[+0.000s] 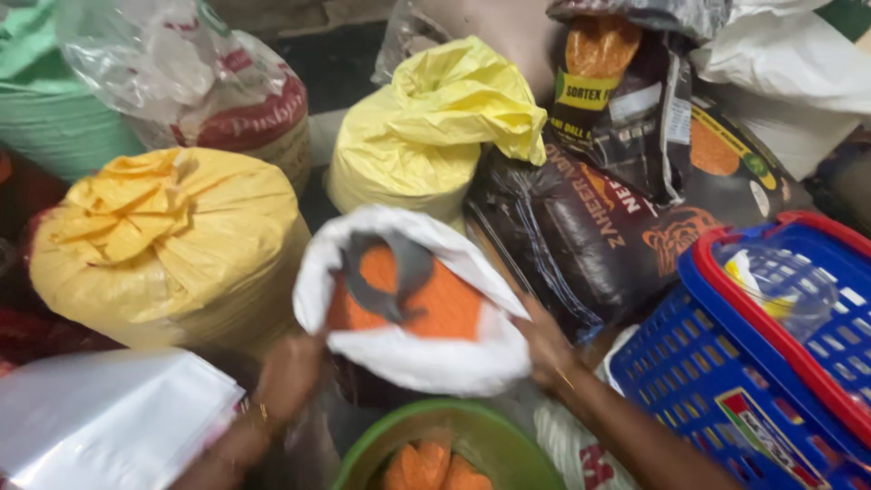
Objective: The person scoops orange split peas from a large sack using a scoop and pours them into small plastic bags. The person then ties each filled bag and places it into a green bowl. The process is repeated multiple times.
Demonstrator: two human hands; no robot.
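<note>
Gripping the open mouth of a white sack (413,354) from both sides, the person holds it spread in the middle of the scene. The left hand (288,374) has its fingers closed on the sack's left edge, and the right hand (547,349) has its fingers closed on the right edge. Inside the sack lie orange grains (449,304) with a dark grey scoop (392,272) resting on them. Just near of the sack sits a green bowl (454,426) with more orange grains in it. To the right stands a blue basket (726,381) with a red rim. Two tied yellow sacks (172,245) stand to the left and far side, and dark printed bags (590,227) lean at the far right. A clear plastic sheet (109,417) lies near left.
</note>
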